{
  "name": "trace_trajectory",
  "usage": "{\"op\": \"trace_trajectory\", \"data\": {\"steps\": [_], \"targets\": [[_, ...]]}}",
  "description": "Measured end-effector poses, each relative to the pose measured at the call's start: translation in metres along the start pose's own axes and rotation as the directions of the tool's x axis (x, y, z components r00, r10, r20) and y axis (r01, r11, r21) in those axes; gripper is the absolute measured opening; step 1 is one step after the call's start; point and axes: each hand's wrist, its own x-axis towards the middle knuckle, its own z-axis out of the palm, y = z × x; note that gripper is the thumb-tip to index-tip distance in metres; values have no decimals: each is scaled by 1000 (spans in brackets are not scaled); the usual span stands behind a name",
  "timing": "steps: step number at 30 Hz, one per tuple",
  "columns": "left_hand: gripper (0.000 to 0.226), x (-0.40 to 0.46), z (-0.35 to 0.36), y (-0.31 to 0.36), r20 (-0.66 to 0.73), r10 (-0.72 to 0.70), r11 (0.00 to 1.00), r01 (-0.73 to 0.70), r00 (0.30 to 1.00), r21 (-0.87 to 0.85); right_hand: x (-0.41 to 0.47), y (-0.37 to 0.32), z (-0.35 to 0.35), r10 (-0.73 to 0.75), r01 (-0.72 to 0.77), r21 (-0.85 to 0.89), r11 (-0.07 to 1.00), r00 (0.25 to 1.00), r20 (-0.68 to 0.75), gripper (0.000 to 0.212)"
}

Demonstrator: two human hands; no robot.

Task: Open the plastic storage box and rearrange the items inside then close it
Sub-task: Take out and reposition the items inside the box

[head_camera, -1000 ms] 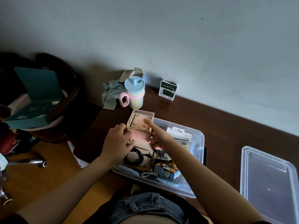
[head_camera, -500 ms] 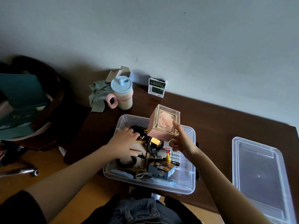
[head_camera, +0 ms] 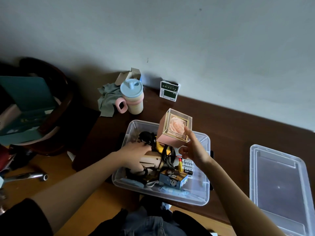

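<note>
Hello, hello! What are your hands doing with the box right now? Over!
Right hand holds the rose box above the open storage box. Left hand rests on cables inside. Lid off, lying aside.

Open clear storage box (head_camera: 205,169) on dark wood table (head_camera: 238,133), lid (head_camera: 279,184) lying apart to right. Right hand (head_camera: 192,149) holds pink rose display box (head_camera: 173,128) tilted above box's far edge. Left hand (head_camera: 134,149) rests on cables (head_camera: 167,155) and clutter inside. Panda-print carton (head_camera: 173,178) near front wall. Lidded cup (head_camera: 132,96), grey cloth (head_camera: 107,99), green-white packet (head_camera: 169,90) by wall
</note>
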Motion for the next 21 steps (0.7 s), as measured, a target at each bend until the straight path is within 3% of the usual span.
{"op": "trace_trajectory", "data": {"steps": [5, 8, 12, 14, 17, 21], "targets": [[39, -25, 11, -1, 61, 87, 976, -73, 994, -204, 2, 1, 0, -14, 14, 30, 999, 1000, 7, 63], [26, -37, 13, -6, 145, 123, 973, -90, 982, -214, 4, 2, 2, -23, 23, 35, 999, 1000, 6, 61], [39, -38, 11, -4, 253, 114, 936, -18, 961, -351, 6, 4, 4, -19, 18, 43, 999, 999, 32, 67], [42, -35, 11, -1, 199, 36, 909, 51, 979, -414, 6, 7, 5, -16, 13, 50, 999, 998, 58, 70], [38, -30, 13, -1, 82, -72, 943, 94, 994, -320, 7, 14, 5, -6, 2, 41, 999, 995, 102, 72], [25, -19, 20, 1, -99, -251, 919, 205, 963, -338, 5, 24, 1, 40, -32, -59, 998, 989, 140, 69]]}}
